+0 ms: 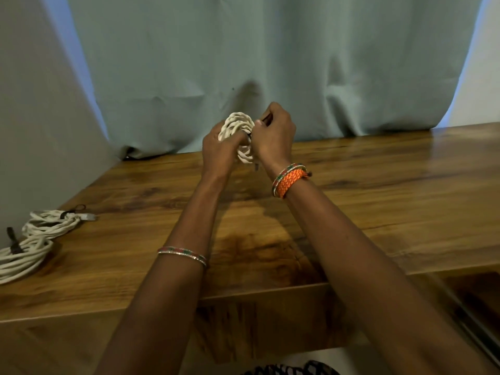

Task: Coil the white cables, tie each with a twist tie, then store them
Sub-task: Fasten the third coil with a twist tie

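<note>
A small coil of white cable (238, 125) is held up above the far part of the wooden table (378, 190). My left hand (217, 152) grips the coil from the left and below. My right hand (274, 133) pinches a dark twist tie (266, 118) at the coil's right side. The cable's plug end (256, 167) hangs down between my wrists. The lower part of the coil is hidden behind my fingers.
Two more white cable coils (35, 239) with dark ties lie at the table's left edge. A grey-green curtain (243, 63) hangs right behind the table. The table's front edge (270, 290) runs under my forearms.
</note>
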